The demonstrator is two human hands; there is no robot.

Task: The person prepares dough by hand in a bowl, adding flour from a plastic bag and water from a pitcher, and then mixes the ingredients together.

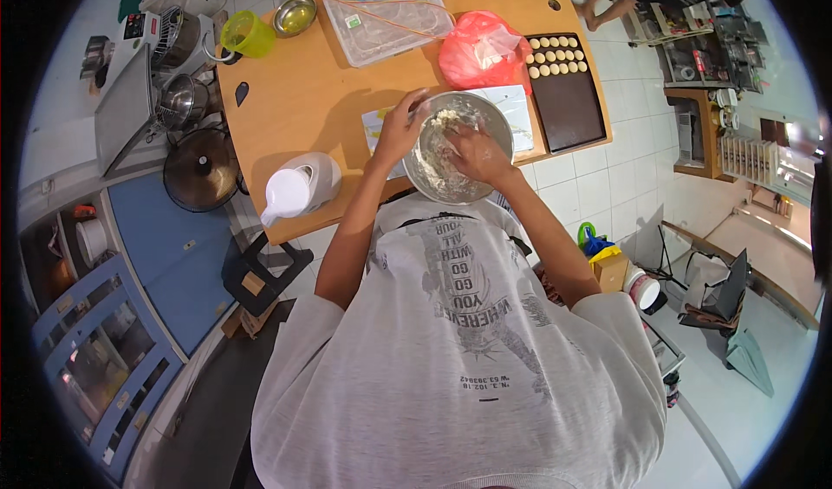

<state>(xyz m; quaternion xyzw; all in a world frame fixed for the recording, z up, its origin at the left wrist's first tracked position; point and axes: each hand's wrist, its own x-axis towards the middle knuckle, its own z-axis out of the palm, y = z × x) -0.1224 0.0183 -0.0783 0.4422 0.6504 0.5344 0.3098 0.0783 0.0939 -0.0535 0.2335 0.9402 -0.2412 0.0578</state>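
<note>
A metal mixing bowl [496,123] stands at the table's near edge, in front of my body. Crumbly pale dough [436,161] with loose flour fills its left side and smears the inner wall. My left hand [403,129] grips the bowl's left rim, with the thumb side up against the edge. Inside the bowl, my right hand [478,154] has its fingers bent into the dough; the fingertips are partly buried and coated with flour. Beneath the bowl lies a white printed box or sheet [517,112].
Right of the bowl is a dark baking tray [565,112] with rows of small round dough balls at its far end. A red plastic bag [475,51] sits behind the bowl. A white pitcher [299,190] stands at left; a clear lidded container [381,25] lies farther back.
</note>
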